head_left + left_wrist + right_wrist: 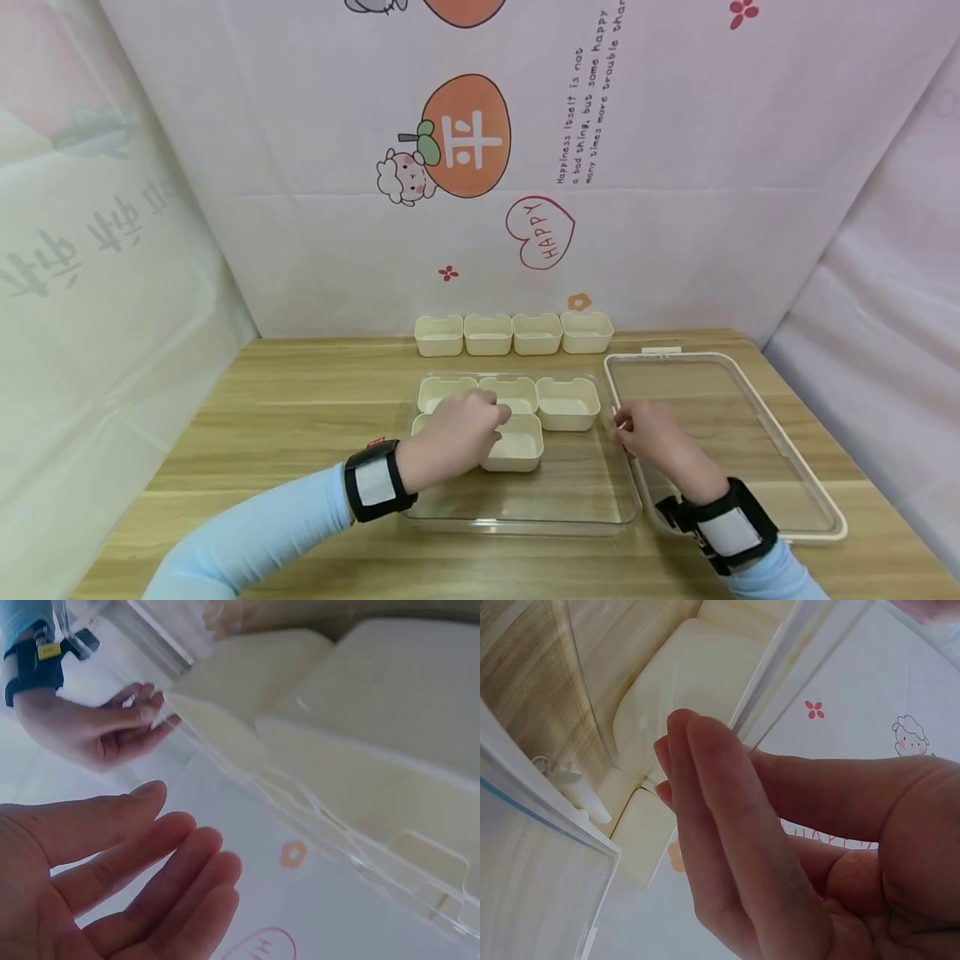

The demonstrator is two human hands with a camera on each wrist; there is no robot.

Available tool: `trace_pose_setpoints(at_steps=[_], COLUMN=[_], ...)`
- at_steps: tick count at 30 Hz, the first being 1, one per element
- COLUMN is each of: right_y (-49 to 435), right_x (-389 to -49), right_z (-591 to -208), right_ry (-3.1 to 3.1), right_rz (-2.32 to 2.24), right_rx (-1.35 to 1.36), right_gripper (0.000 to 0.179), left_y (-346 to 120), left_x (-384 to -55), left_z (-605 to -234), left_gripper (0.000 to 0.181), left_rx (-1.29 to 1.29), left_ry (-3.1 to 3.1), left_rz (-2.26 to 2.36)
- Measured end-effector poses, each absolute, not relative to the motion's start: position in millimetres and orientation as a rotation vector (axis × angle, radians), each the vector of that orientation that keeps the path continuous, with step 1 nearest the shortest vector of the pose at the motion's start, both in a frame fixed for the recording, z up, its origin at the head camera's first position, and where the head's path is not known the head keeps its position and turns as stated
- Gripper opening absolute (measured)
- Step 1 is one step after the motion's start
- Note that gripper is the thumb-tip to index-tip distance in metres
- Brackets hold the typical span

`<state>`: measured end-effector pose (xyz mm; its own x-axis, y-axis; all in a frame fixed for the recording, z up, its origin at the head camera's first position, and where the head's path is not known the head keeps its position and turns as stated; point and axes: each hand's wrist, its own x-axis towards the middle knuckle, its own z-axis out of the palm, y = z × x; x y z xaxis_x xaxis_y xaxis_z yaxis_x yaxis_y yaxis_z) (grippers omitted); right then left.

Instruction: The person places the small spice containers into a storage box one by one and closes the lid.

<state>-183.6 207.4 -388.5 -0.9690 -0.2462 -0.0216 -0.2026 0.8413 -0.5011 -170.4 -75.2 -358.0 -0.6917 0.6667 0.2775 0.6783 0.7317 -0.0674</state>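
A shallow clear plastic box (517, 527) sits on the table with several small cream bins inside, among them a back-right bin (567, 405) and a front one (513, 443). My left hand (453, 437) hovers over the front bins and partly hides one. In the left wrist view the left hand (142, 877) has relaxed, slightly bent fingers with nothing between them. At the box's right side, my right hand (651, 429) pinches the clear wall between thumb and fingers. The right wrist view shows that wall (769, 682) running down to the fingertips (705, 735).
A row of several more cream bins (537, 335) stands behind the box, along the cloth backdrop (337, 250). To the right lies a clear lid (738, 367) with a white frame, close against the box. Cloth hangs at both sides of the wooden table (300, 400).
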Motion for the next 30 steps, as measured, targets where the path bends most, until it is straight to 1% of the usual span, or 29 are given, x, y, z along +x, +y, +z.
trace_pose_setpoints(at_steps=[9, 15, 25, 30], right_y=[207, 207, 208, 207], right_x=[-182, -183, -182, -183], right_z=[-387, -389, -389, -389], right_ry=[2.931, 2.928, 2.937, 2.94], right_rz=[-0.781, -0.787, -0.779, -0.782], right_rx=[-0.355, -0.342, -0.351, -0.348], right_gripper=[0.011, 0.012, 0.012, 0.012], left_y=[-87, -96, -109, -114], left_x=[-186, -200, -226, -240], left_z=[-349, -345, -355, -360], left_gripper=[0.016, 0.016, 0.025, 0.023], left_rx=[-0.901, -0.833, -0.782, -0.742], left_ry=[-2.616, -2.575, -2.498, -2.503], left_rz=[-0.179, -0.299, -0.334, -0.353])
